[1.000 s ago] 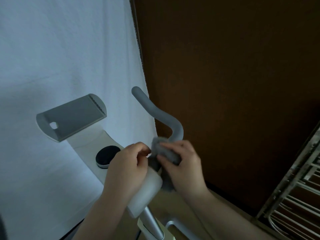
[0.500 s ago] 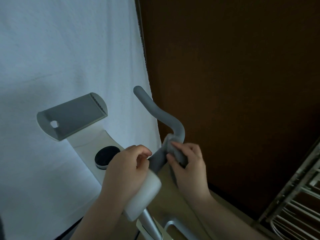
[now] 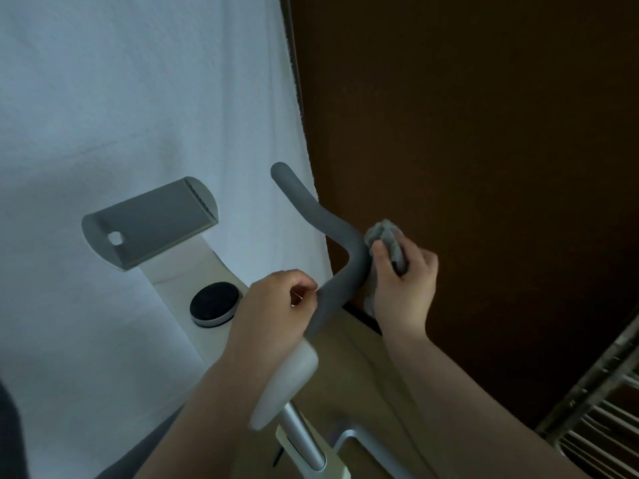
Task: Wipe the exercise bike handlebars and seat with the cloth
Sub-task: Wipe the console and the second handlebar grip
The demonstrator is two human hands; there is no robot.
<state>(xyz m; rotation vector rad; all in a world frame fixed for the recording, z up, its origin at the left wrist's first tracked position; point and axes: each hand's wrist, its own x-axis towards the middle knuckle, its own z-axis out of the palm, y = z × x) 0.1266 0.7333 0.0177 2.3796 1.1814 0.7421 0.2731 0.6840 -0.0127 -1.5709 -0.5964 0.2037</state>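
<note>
The grey foam handlebar (image 3: 321, 219) of the exercise bike rises from the white bar body (image 3: 287, 382), bends, and runs up to the left. My right hand (image 3: 403, 288) grips a crumpled grey cloth (image 3: 390, 242) and holds it against the right side of the handlebar's bend. A tail of the cloth hangs below the hand. My left hand (image 3: 273, 309) is curled with fingers bent, resting on the bar body at the base of the handlebar. The seat is out of view.
A grey tablet holder (image 3: 152, 224) and a black round knob (image 3: 215, 303) sit on the white console to the left. A white sheet hangs behind, a dark brown wall stands at right. A metal wire rack (image 3: 598, 420) fills the lower right corner.
My right hand has slid the cloth up the handlebar from its base to the bend. My left hand has stayed at the bar's base.
</note>
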